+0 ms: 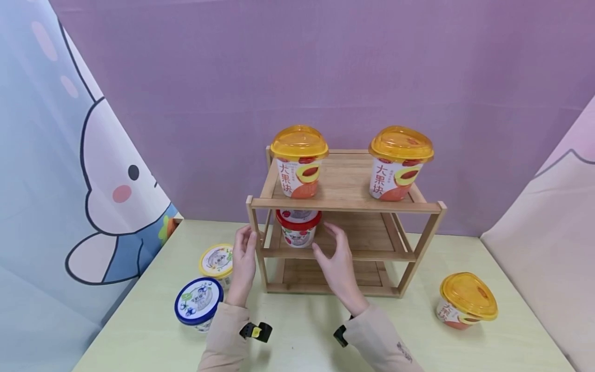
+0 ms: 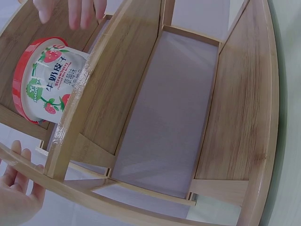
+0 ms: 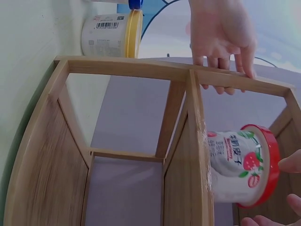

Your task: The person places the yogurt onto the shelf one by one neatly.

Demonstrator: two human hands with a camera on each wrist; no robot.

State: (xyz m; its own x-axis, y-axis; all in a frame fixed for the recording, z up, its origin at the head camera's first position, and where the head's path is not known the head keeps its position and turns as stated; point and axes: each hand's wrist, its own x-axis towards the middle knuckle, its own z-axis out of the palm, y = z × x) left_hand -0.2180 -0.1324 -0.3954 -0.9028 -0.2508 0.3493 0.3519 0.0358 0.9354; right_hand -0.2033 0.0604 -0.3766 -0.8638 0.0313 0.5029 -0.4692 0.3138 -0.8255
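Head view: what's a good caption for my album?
Hands flank a red-lidded cup inside a wooden rack, two orange-lidded cups on top.

The shelf (image 1: 346,181) is showing smooth, grained wood. Atop it, translucent plastic lids (image 1: 299,142) are gleaming; inside it, the cup (image 1: 299,237) is displaying a smooth plastic rim (image 3: 271,165). Behind it, matt cloth (image 1: 325,67) is hanging.

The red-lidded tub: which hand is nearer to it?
Right. The right hand is close beside the red-lidded tub, while the left hand is farther off, gripping the wooden rack's side post.
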